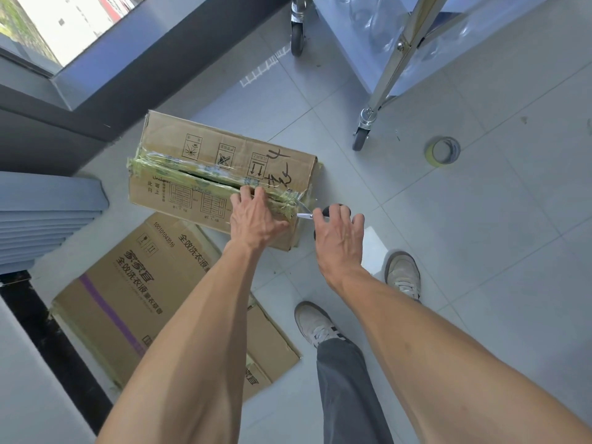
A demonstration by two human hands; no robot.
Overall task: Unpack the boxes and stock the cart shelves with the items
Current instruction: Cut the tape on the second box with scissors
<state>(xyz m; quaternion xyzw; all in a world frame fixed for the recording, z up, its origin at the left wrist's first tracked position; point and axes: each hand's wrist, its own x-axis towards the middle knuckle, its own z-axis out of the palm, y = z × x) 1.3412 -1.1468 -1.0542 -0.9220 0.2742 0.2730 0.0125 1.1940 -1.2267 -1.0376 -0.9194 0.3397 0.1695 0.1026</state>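
Cardboard box (205, 174) sits on the grey tiled floor (480, 219) at the picture's centre, its top seam wrapped in yellowish-green tape (179, 166) and already slit open along most of its length. Left hand (253, 216) presses on the box's near right corner, fingers curled over the edge of the flap at the slit. Right hand (336, 235) is just beside that corner at 3 o'clock from the left hand, gripping black-handled scissors (315, 214) whose blades point at the taped end of the box. Flattened carton (153, 293) with printed characters and a purple stripe lies at 7 o'clock from the box. Steel cart (400, 43) on castors stands at 1 o'clock, clear glass items on its lower shelf. Tape roll (443, 152) lies on the floor at 3 o'clock, near a cart wheel (360, 139). Two pale sneakers (402, 274) show at 5 o'clock
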